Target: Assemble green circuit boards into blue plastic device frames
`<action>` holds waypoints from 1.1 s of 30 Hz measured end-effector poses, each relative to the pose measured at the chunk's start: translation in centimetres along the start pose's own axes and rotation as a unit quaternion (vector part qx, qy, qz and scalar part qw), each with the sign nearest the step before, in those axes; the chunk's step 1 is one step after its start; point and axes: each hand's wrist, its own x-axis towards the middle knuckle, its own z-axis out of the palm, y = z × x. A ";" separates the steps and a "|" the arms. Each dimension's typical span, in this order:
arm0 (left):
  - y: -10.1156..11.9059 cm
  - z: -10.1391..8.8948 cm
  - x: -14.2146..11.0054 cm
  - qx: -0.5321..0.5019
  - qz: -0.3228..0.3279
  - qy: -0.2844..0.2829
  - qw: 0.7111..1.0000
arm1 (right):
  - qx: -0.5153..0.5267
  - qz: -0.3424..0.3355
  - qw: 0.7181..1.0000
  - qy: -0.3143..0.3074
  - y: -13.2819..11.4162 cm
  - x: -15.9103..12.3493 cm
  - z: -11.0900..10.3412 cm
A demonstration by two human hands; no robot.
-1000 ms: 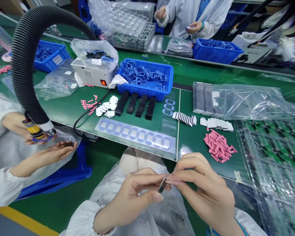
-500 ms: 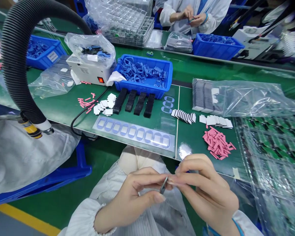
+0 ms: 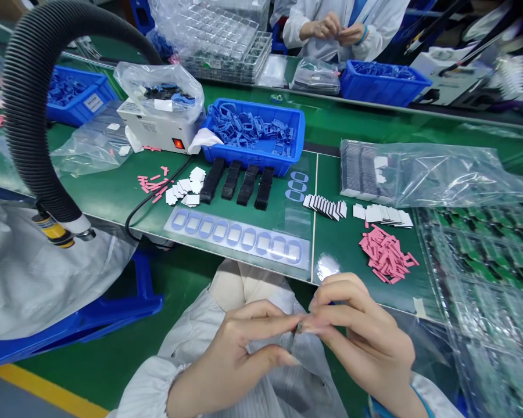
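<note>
Half a second ago the left thumb was bent up against the small grey piece [image 3: 299, 327]; now it sits lower, apart from it, and less of the piece shows. The left hand [image 3: 229, 357] has thumb and forefinger parted, the forefinger straight, its tip at the piece. The right hand [image 3: 366, 339] pinches the piece between thumb and forefinger tips. Beyond the fingers and to the right lie flat matte pink strips [image 3: 386, 255]; beyond and left, a glossy film sheet [image 3: 239, 237] bears lavender ovals.
</note>
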 end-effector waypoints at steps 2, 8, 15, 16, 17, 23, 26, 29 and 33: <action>-0.2 0.0 -0.1 0.011 0.004 -0.003 1.000 | 0.004 0.002 1.000 -0.005 0.1 -0.3 0.0; -0.3 0.5 -0.3 0.014 -0.002 -0.011 1.000 | 0.012 0.012 1.000 0.011 0.5 -1.5 0.1; -0.3 1.0 0.1 -0.007 -0.031 0.002 1.000 | -0.015 0.018 1.000 0.019 0.9 -1.8 0.6; -0.4 1.2 0.2 -0.029 -0.042 0.014 0.999 | -0.040 0.011 0.999 0.023 0.8 -1.9 0.8; -0.6 1.5 0.4 -0.061 -0.055 0.030 0.996 | -0.074 -0.002 0.997 0.031 0.7 -1.9 0.9; -1.7 2.2 1.5 -0.269 -0.103 0.184 0.940 | -0.221 -0.076 0.967 0.097 0.5 -3.4 0.6; -1.5 1.6 1.9 -0.295 -0.139 0.231 0.917 | -0.247 0.076 0.959 0.120 2.7 -4.0 -0.4; -1.3 1.2 2.0 -0.304 -0.154 0.214 0.916 | -0.321 0.148 0.929 0.111 6.2 -4.4 -0.9; -1.1 1.2 1.8 -0.319 -0.169 0.204 0.910 | -0.377 0.120 0.911 0.116 8.9 -5.1 -0.9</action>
